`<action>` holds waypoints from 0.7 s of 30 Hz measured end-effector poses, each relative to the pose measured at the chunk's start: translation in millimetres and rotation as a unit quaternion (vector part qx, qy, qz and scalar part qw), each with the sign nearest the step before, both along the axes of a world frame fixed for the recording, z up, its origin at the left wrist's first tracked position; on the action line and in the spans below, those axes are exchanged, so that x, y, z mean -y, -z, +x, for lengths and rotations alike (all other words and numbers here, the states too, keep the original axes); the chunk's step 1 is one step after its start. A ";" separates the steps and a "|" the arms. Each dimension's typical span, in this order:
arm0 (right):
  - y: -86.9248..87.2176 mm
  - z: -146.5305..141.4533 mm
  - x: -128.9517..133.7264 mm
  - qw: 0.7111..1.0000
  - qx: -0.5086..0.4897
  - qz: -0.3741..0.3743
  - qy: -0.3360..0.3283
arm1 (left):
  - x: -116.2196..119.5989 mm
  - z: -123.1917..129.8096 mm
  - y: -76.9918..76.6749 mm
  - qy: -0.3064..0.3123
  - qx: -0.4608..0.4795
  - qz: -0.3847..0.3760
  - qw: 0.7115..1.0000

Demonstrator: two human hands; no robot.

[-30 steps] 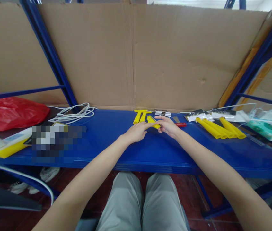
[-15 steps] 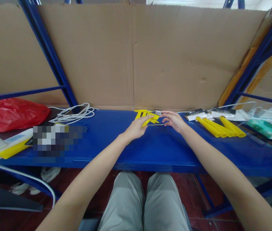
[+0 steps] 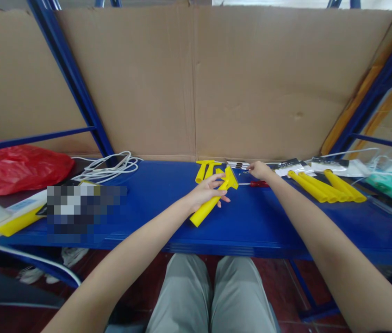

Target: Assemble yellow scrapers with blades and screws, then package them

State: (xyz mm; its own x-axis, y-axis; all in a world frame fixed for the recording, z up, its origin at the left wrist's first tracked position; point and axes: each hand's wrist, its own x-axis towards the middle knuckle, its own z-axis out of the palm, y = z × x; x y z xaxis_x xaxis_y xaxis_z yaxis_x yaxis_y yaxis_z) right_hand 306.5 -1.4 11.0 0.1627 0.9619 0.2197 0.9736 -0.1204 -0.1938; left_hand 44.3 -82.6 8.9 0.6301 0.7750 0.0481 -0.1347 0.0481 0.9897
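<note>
My left hand (image 3: 209, 190) holds a yellow scraper (image 3: 203, 213) by its round handle, with the wide head tilted up and away from me. The fingers wrap it loosely, some of them lifted. My right hand (image 3: 258, 170) is at the back of the bench, thumb and fingertips pinched together; what is between them, if anything, is too small to name. Just below it lies a screwdriver (image 3: 259, 184) with a red handle. Small flat pieces with dark marks (image 3: 239, 165) lie left of those fingertips. Two more yellow scrapers (image 3: 202, 172) rest behind my left hand.
Several yellow handles (image 3: 308, 187) with black-and-white cards (image 3: 289, 166) lie at right, near a green packet (image 3: 390, 187). At left are coiled white cable (image 3: 112, 167), a red plastic bag (image 3: 22, 167) and another yellow handle (image 3: 18, 222). Cardboard (image 3: 268, 83) walls the back.
My left hand has drawn the scraper slightly toward me and turned it, so its handle shows. My right hand has moved right, its spread fingers now pinched, uncovering the screwdriver.
</note>
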 end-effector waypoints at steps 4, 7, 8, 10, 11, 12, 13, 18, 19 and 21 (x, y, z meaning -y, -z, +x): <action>0.6 -1.0 -7.0 0.998 0.038 -0.031 0.032 | -2.3 -0.2 3.2 0.000 -0.002 -0.053 0.999; 1.8 -0.3 -7.8 0.998 0.039 -0.029 0.030 | -2.4 0.9 5.4 0.000 0.000 -0.060 0.998; 2.2 0.0 -7.5 0.999 0.038 -0.026 0.027 | -2.3 1.4 5.9 -0.001 -0.001 -0.060 0.998; 3.0 0.4 -6.4 0.999 0.037 -0.027 0.019 | -2.1 2.3 6.5 -0.008 -0.007 -0.062 0.998; 3.2 0.5 -5.8 0.999 0.036 -0.030 0.013 | -2.0 2.6 6.7 -0.013 -0.010 -0.063 0.998; 3.3 0.6 -5.2 0.999 0.036 -0.035 0.008 | -2.1 2.8 6.7 -0.019 -0.013 -0.064 0.998; 3.3 0.5 -4.7 0.999 0.036 -0.040 0.003 | -2.2 2.8 6.6 -0.025 -0.016 -0.065 0.997; 1.7 -0.5 -3.0 0.997 0.037 -0.064 -0.005 | -1.1 2.1 4.4 -0.036 -0.025 -0.061 0.997; 1.2 -0.8 -2.5 0.997 0.037 -0.069 -0.005 | -0.5 2.0 3.6 -0.036 -0.027 -0.062 0.997; 0.3 -1.4 -1.0 0.996 0.037 -0.080 -0.007 | 0.6 2.0 1.6 -0.039 -0.030 -0.064 0.997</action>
State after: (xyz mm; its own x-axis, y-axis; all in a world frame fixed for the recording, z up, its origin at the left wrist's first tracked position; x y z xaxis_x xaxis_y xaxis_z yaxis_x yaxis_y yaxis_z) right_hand 305.0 -0.3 10.7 0.1373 0.9878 0.0740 0.9864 -0.1295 -0.1014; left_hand 46.4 -83.2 7.2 0.5667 0.8189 -0.0913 -0.0833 0.1672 0.9824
